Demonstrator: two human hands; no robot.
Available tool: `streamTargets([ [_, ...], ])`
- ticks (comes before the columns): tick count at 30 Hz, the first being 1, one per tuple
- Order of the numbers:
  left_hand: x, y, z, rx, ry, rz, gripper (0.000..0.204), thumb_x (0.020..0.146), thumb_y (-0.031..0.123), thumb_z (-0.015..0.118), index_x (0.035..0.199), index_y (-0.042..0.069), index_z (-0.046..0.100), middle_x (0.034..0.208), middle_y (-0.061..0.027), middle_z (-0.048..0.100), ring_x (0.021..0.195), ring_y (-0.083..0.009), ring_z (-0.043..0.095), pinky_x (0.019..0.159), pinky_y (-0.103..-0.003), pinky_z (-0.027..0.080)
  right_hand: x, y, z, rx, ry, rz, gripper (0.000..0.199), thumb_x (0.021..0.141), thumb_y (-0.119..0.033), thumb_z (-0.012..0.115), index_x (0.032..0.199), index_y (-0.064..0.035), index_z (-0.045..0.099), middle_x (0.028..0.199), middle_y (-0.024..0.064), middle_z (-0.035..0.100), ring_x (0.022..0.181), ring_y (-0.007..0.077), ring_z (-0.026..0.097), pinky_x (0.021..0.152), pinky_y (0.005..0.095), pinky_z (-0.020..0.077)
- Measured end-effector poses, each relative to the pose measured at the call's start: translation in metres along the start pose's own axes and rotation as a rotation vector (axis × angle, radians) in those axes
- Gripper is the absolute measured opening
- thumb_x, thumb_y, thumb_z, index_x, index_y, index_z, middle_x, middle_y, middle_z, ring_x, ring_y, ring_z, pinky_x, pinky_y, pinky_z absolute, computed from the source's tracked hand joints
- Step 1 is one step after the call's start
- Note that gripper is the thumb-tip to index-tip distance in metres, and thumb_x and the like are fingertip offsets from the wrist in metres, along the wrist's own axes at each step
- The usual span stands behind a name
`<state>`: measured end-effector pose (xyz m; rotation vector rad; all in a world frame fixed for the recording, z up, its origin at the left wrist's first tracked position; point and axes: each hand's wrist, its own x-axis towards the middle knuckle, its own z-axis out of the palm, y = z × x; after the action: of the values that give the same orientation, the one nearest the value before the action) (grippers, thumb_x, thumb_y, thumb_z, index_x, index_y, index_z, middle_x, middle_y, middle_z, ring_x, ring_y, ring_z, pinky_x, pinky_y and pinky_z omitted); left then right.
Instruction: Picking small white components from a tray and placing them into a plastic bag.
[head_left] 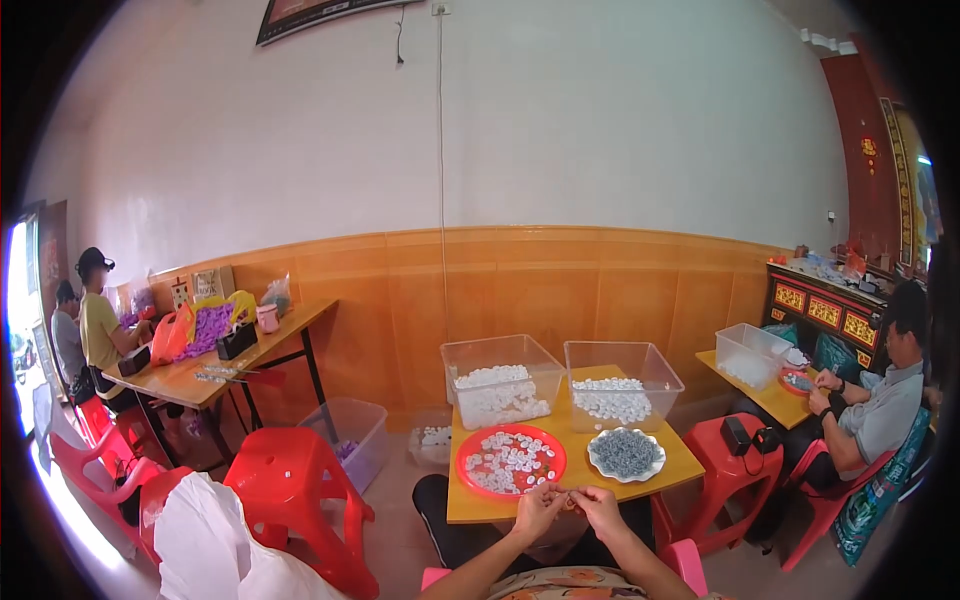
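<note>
Both hands pinched together at near edge of small yellow table (690,462), lower centre of frame.

L hand (537,507) + R hand (600,506) meet fingertip to fingertip, fingers closed on a tiny part (567,493) between them; too small to tell what it is. Just above hands: red round tray (466,462) w/ white round pieces, left-centre of table. To its right, a scalloped plate (654,467) holding grey small parts. Behind those, 2 clear plastic bins (448,351) side by side, each part full of white pieces. Red plastic stool (290,480) lower left, white bag (205,545) at its near side. Right edge of frame: another person seated at a second table w/ clear bin. Far left: 2 more ppl at a long wooden table (190,382).
</note>
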<state>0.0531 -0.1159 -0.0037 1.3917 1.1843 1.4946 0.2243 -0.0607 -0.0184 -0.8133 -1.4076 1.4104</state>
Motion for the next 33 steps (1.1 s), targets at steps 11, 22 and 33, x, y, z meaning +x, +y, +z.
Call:
streamTargets([
  [11, 0.003, -0.016, 0.002, -0.105, -0.037, -0.032, 0.020, 0.103, 0.014, 0.072, 0.115, -0.002, 0.068, 0.087, -0.0040, 0.076, 0.066, -0.0054, 0.063, 0.057, -0.022, 0.048, -0.006, -0.004, -0.004, 0.187, -0.008, 0.136, 0.014, 0.101, -0.013, 0.074, 0.110, -0.0027, 0.079, 0.092, 0.0028, 0.077, 0.075, 0.0098, 0.066, 0.068, 0.0243, 0.0489],
  [22, -0.005, -0.005, -0.002, -0.073, -0.082, -0.021, 0.017, 0.104, 0.012, 0.071, 0.115, -0.001, 0.067, 0.088, -0.0037, 0.076, 0.072, -0.0054, 0.066, 0.058, -0.021, 0.048, -0.011, -0.014, -0.008, 0.149, -0.029, 0.233, 0.015, 0.100, -0.015, 0.075, 0.109, -0.0053, 0.079, 0.094, 0.0018, 0.078, 0.076, 0.0100, 0.067, 0.070, 0.0235, 0.0502],
  [33, 0.002, -0.020, -0.004, -0.112, -0.121, 0.019, 0.015, 0.104, 0.009, 0.069, 0.114, -0.001, 0.065, 0.084, -0.0028, 0.072, 0.074, -0.0072, 0.066, 0.060, -0.023, 0.050, -0.013, -0.014, -0.007, 0.092, 0.012, 0.234, 0.013, 0.099, -0.015, 0.076, 0.107, -0.0061, 0.080, 0.091, -0.0005, 0.076, 0.075, 0.0089, 0.065, 0.069, 0.0235, 0.0499],
])
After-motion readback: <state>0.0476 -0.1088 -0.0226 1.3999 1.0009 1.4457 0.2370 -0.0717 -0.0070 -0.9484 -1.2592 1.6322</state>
